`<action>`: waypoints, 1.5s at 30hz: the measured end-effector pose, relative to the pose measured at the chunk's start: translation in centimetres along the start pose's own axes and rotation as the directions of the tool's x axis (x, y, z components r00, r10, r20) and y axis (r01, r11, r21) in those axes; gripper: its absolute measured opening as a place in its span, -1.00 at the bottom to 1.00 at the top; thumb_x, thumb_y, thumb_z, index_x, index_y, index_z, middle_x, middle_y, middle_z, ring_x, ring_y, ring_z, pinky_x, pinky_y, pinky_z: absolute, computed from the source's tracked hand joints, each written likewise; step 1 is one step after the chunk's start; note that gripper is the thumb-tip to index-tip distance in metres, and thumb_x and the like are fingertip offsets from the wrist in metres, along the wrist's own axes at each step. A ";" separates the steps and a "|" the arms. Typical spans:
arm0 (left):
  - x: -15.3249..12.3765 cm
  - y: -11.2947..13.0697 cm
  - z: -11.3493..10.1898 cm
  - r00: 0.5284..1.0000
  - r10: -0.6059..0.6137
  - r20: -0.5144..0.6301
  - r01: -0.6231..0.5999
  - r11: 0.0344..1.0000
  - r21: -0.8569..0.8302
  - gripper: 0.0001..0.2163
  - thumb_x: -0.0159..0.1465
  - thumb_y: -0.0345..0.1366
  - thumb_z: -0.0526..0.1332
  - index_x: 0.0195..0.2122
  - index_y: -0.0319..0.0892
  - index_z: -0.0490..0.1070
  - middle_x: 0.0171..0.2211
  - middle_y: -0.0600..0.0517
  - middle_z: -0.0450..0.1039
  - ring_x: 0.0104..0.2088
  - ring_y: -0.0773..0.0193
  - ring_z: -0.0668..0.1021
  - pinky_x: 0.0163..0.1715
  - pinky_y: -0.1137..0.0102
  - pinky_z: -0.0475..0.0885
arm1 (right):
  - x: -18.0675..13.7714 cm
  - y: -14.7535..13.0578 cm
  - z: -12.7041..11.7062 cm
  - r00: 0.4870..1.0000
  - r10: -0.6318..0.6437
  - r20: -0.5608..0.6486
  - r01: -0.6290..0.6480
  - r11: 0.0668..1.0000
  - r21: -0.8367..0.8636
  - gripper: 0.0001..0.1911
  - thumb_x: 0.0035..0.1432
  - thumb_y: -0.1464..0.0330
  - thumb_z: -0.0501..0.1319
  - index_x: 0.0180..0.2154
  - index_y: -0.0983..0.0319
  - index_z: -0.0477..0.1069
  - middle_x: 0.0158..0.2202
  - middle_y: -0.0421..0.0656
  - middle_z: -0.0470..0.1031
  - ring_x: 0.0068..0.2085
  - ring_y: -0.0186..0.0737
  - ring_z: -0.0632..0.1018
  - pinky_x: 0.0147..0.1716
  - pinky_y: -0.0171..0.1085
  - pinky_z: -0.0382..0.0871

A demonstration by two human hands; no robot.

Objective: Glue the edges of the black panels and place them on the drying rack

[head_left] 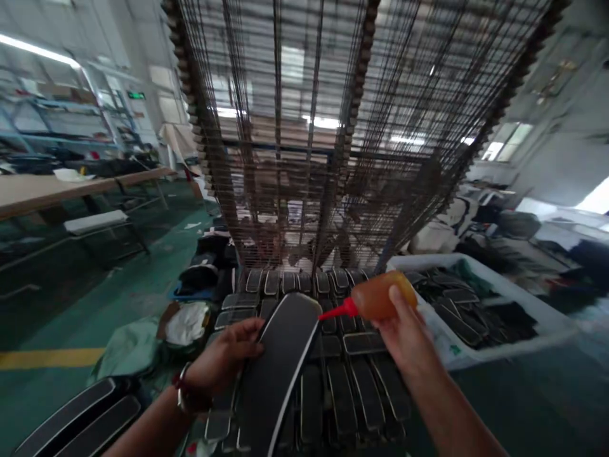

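Between the right fingers lies an orange bottle.

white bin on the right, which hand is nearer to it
Right. The right hand, holding the orange bottle, is just left of the white bin; the left hand is farther left, at the long dark panel.

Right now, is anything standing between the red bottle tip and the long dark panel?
Nothing visible. The right hand holds the bottle, its red tip at or nearly at the edge of the dark panel.
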State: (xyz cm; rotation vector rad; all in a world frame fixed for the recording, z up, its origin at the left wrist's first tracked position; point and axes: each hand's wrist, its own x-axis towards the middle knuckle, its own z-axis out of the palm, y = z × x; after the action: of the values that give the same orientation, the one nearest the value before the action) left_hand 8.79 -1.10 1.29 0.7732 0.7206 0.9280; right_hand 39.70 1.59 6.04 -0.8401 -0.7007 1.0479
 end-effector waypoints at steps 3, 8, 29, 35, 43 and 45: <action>0.2 0.4 0.2 0.999 -0.034 -0.020 0.034 0.999 -0.012 -0.74 0.01 -0.42 0.49 -0.26 -0.16 0.55 -0.34 -0.01 0.61 -0.40 0.23 0.62 -0.35 0.40 0.53 | 0.4 -0.5 0.3 0.999 -0.042 0.010 0.042 0.999 -0.019 -0.66 0.00 0.11 0.47 -0.26 0.14 0.51 -0.38 -0.23 0.54 -0.46 -0.26 0.54 -0.68 -0.40 0.33; 0.6 0.9 0.4 0.998 -0.059 0.003 0.059 0.998 -0.008 -0.75 0.02 -0.43 0.48 -0.27 -0.20 0.54 -0.36 -0.03 0.62 -0.40 0.22 0.64 -0.37 0.40 0.55 | 0.7 -0.9 0.5 1.000 -0.022 -0.008 0.021 1.000 -0.022 -0.62 -0.03 0.14 0.50 -0.23 0.17 0.51 -0.35 -0.23 0.51 -0.45 -0.32 0.52 -0.69 -0.44 0.33; 1.5 0.4 1.1 0.976 -0.104 -0.192 0.080 0.989 -0.128 -0.77 -0.01 -0.56 0.37 -0.30 -0.26 0.51 -0.43 -0.03 0.59 -0.50 0.20 0.63 -0.49 0.37 0.59 | -3.2 1.0 0.3 0.993 -0.020 0.114 0.034 0.992 -0.123 -0.70 0.07 0.18 0.43 -0.21 0.17 0.50 -0.40 -0.23 0.51 -0.46 -0.29 0.52 -0.65 -0.41 0.37; 1.9 0.2 1.1 0.953 -0.111 -0.283 0.072 0.987 -0.144 -0.81 0.04 -0.60 0.27 -0.32 -0.27 0.48 -0.48 -0.05 0.56 -0.57 0.21 0.60 -0.59 0.37 0.57 | -4.4 1.7 0.4 0.986 -0.019 0.166 0.047 0.985 -0.163 -0.71 0.09 0.19 0.41 -0.18 0.16 0.49 -0.36 -0.21 0.52 -0.43 -0.25 0.55 -0.65 -0.40 0.38; 2.1 0.5 0.6 0.917 -0.113 -0.383 0.060 0.987 -0.150 -0.82 0.04 -0.59 0.25 -0.34 -0.24 0.42 -0.50 -0.03 0.52 -0.60 0.21 0.57 -0.65 0.37 0.53 | -5.9 3.1 0.0 0.958 0.003 0.287 0.035 0.991 -0.129 -0.55 0.10 0.19 0.40 0.02 0.12 0.46 -0.16 -0.11 0.60 -0.10 0.02 0.63 -0.07 0.01 0.56; 2.2 0.7 0.4 0.907 -0.106 -0.408 0.047 0.987 -0.154 -0.81 0.03 -0.59 0.24 -0.35 -0.23 0.40 -0.51 -0.01 0.51 -0.61 0.21 0.56 -0.66 0.38 0.52 | -6.2 3.3 -0.2 0.948 0.010 0.318 0.028 0.993 -0.114 -0.51 0.10 0.21 0.41 0.07 0.12 0.44 -0.13 -0.08 0.60 -0.07 0.06 0.63 -0.02 0.07 0.54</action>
State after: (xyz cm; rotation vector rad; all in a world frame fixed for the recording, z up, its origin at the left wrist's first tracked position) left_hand 9.75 1.02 1.68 0.4181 1.0382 1.0732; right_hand 36.22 -3.42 2.50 -0.7741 -1.0472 1.1559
